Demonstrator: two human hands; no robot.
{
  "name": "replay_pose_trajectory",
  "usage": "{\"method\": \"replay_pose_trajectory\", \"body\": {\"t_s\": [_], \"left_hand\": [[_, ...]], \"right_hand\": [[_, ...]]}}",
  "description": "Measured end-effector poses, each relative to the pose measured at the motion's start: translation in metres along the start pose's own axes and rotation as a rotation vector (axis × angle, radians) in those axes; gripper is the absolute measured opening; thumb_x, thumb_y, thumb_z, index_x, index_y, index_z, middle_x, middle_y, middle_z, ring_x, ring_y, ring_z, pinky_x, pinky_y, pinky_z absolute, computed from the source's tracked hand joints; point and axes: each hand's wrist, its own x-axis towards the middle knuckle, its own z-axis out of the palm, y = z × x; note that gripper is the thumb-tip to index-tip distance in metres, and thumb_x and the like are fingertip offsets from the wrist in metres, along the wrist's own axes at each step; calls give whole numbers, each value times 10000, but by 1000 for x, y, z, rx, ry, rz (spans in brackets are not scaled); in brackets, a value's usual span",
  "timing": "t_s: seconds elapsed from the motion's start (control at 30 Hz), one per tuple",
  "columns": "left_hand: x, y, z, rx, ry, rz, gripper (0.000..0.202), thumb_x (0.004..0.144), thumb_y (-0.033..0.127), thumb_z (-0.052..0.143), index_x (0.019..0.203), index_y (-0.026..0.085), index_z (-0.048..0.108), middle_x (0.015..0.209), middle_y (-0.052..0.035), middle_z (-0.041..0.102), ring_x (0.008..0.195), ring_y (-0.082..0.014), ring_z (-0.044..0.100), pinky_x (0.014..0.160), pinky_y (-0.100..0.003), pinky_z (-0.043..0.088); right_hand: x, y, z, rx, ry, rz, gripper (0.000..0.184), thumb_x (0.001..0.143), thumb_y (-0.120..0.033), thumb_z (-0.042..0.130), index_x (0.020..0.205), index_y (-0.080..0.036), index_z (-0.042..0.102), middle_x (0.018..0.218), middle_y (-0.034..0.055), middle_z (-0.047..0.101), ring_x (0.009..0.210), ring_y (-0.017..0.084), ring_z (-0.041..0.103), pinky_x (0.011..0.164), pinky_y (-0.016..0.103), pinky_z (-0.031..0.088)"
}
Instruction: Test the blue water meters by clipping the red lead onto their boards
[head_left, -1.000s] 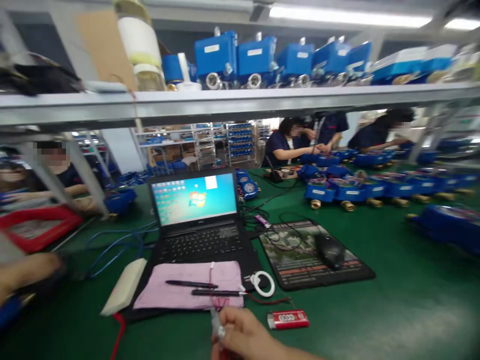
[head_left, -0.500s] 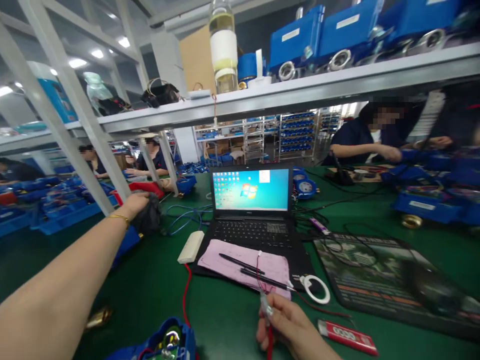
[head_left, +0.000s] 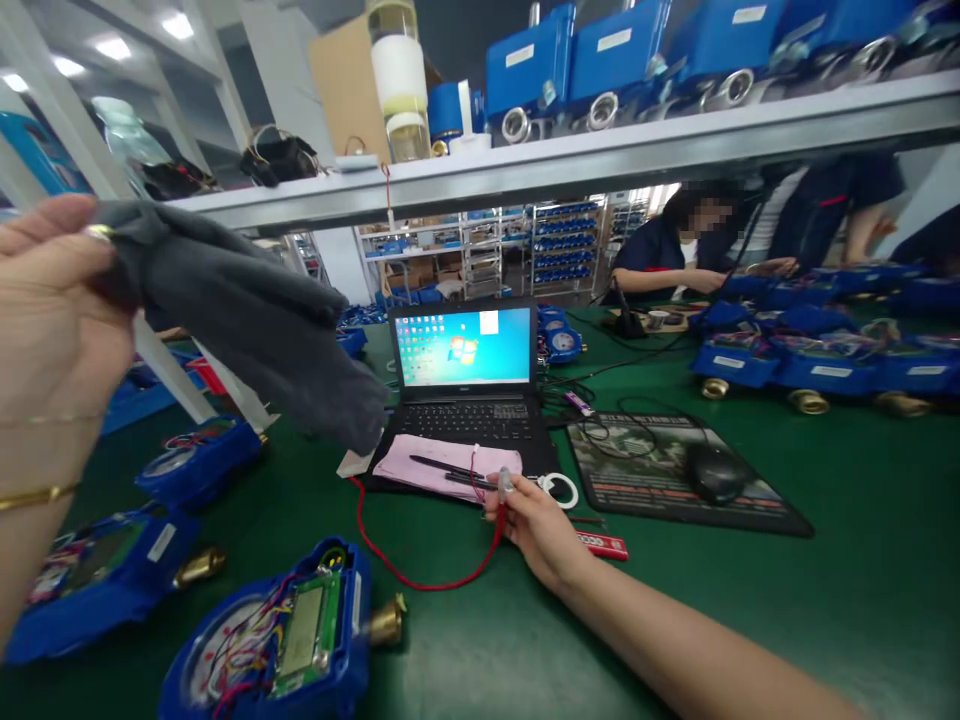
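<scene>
My left hand (head_left: 52, 310) is raised at the far left and grips a dark grey cloth (head_left: 247, 320) that hangs across in front of the shelf post. A gold bangle sits on that wrist. My right hand (head_left: 536, 525) rests on the green table in front of the laptop (head_left: 465, 390) and pinches a small clip on a red wire (head_left: 420, 575). The wire loops left toward an open blue meter (head_left: 285, 640) with a brass fitting, near the front edge. A pink pad (head_left: 435, 465) with two pens lies on the laptop's front.
Other blue meters (head_left: 97, 580) lie at the left. A mouse (head_left: 712, 470) sits on a dark mat, a white ring (head_left: 559, 490) and a red lighter (head_left: 604, 545) lie by my right hand. More blue meters (head_left: 795, 365) line the right. People work across the table under a metal shelf (head_left: 600, 160).
My left hand has lifted the grey cloth from the table at the left up toward my face. My right hand has stretched forward with the clip. The view has dropped, showing the open meter.
</scene>
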Motion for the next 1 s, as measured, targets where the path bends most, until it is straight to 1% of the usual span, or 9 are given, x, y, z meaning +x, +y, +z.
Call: {"method": "replay_pose_trajectory", "body": {"t_s": [0.07,0.17,0.23,0.3,0.43,0.57,0.7,0.87,1.0], "left_hand": [[-37,17,5,-175,-87,18,290,769,-17,509,1042,61,564,837,46,665,807,-22,592,862,-177,445],[-104,32,15,-160,-120,-403,236,700,97,603,936,102,618,745,-10,662,629,-111,612,598,-210,509],[-149,32,21,-153,-303,-697,280,667,215,685,928,148,609,783,-28,665,636,-152,616,571,-246,513],[-187,26,25,-127,-410,-772,288,643,286,701,874,140,610,757,-40,645,613,-139,581,542,-210,463],[-238,11,29,-150,-396,-798,255,670,342,672,798,141,582,716,-25,582,638,-130,524,566,-207,408],[-263,6,31,-210,-334,-840,219,727,341,624,797,166,513,716,5,522,646,-112,456,576,-197,367],[-274,8,32,-263,-338,-880,232,786,389,568,846,191,463,702,29,461,610,-103,391,543,-194,331],[-273,10,37,-182,-420,-847,192,789,331,553,853,189,442,754,20,458,657,-115,429,572,-204,355],[-272,9,41,-84,-470,-743,118,810,247,494,885,193,420,802,6,451,743,-137,465,660,-230,389]], "right_hand": [[2,-4,0,-8,24,-24,534,593,-500,772,955,-138,623,656,-18,561,619,115,517,635,236,374],[3,-10,2,-44,33,-68,555,607,-580,712,916,-123,659,617,-14,507,591,123,471,595,248,361],[-1,-16,4,-87,21,-115,543,616,-599,693,879,-124,676,597,-9,492,585,134,453,588,264,359],[-9,-25,7,-145,-13,-173,495,621,-576,712,846,-136,689,618,3,523,600,142,450,605,277,365],[-35,-46,14,-313,-167,-269,344,666,-461,761,830,-164,708,806,44,637,779,182,534,760,305,398],[-57,-60,24,-765,-352,-586,142,832,-298,629,911,-193,682,882,54,644,864,194,573,764,313,431],[-63,-58,28,-1036,-356,-895,110,871,-224,557,926,-182,642,829,54,631,771,175,577,664,298,451],[-63,-50,26,-1206,-356,-1050,119,892,-189,506,943,-176,614,853,58,617,803,179,566,690,321,443],[-66,-47,26,-1276,-376,-1065,131,902,-177,475,951,-169,597,863,68,603,816,190,548,695,338,412]]}}
